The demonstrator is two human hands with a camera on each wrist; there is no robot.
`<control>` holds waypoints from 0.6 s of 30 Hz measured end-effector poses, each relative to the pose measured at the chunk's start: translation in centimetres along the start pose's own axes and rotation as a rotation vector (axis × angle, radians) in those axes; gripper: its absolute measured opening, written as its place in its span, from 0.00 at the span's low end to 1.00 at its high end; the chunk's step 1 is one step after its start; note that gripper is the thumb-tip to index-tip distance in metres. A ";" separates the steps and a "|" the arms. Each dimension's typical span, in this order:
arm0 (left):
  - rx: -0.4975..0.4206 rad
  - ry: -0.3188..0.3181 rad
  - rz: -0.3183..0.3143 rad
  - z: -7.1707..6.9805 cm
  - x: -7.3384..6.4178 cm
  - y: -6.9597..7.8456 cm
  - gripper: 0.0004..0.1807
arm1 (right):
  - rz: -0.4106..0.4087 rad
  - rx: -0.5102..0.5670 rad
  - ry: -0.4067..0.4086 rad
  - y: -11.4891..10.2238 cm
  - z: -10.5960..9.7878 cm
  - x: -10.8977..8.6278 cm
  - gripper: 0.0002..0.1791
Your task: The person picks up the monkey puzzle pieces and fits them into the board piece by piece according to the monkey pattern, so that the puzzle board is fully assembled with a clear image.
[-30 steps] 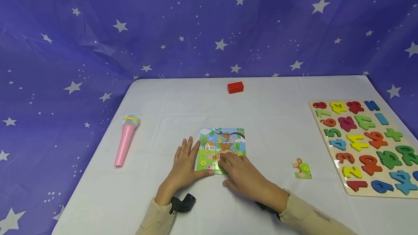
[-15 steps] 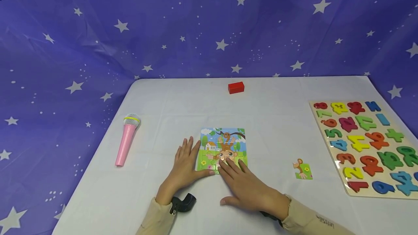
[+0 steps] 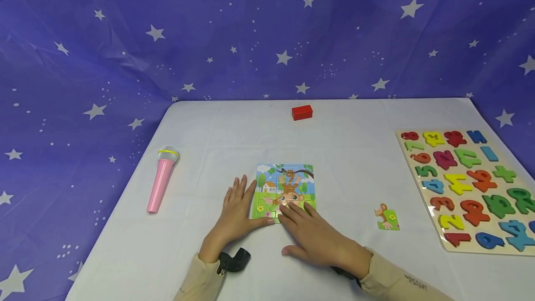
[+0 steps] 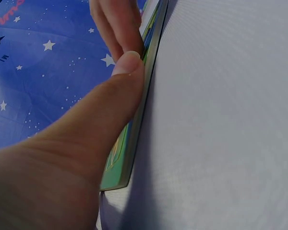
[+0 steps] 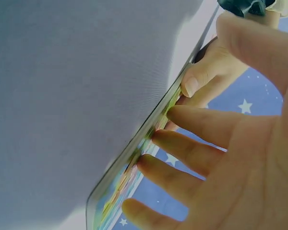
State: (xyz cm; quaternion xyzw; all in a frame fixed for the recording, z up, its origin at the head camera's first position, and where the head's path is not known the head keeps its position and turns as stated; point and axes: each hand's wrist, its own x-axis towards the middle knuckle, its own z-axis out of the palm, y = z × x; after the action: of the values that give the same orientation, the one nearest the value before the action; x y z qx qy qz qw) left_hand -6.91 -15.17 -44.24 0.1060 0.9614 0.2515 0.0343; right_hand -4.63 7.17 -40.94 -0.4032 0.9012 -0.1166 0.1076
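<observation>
A jigsaw puzzle (image 3: pixel 288 182) with an upside-down monkey, a tree and a small house lies flat on the white table. My left hand (image 3: pixel 237 212) is spread at its left side, thumb along the near left corner. In the left wrist view that thumb (image 4: pixel 129 72) lies on the puzzle's edge. My right hand (image 3: pixel 313 233) lies over the near right part, its straight fingertips on the picture and hiding some of it. A loose puzzle piece (image 3: pixel 388 217), green with a monkey's ear and a yellow flower, lies to the right of the right hand.
A wooden board of coloured numbers and letters (image 3: pixel 472 189) lies at the right. Toward the left edge lies a pink toy microphone (image 3: pixel 162 175). A red block (image 3: pixel 302 113) sits near the back edge. Behind hangs a purple star-patterned cloth (image 3: pixel 251 31).
My right hand's fingers have drawn back toward me over the puzzle and spread out, uncovering the monkey's face. The left hand has stayed in place.
</observation>
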 end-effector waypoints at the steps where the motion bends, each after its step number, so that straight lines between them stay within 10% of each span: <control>1: 0.001 0.000 0.002 0.0 0.0 0.0 0.58 | 0.002 0.006 0.006 0.0 0.0 0.1 0.37; 18: -0.010 -0.002 0.007 0.1 0.0 -0.3 0.58 | 0.135 0.009 0.251 3.5 -1.5 -2.4 0.20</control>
State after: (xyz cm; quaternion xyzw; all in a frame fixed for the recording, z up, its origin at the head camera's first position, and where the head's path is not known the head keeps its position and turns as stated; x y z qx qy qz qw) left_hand -6.98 -15.33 -44.45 0.1094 0.9597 0.2563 0.0351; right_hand -5.93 11.42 -40.35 -0.3236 0.9321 -0.1628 0.0037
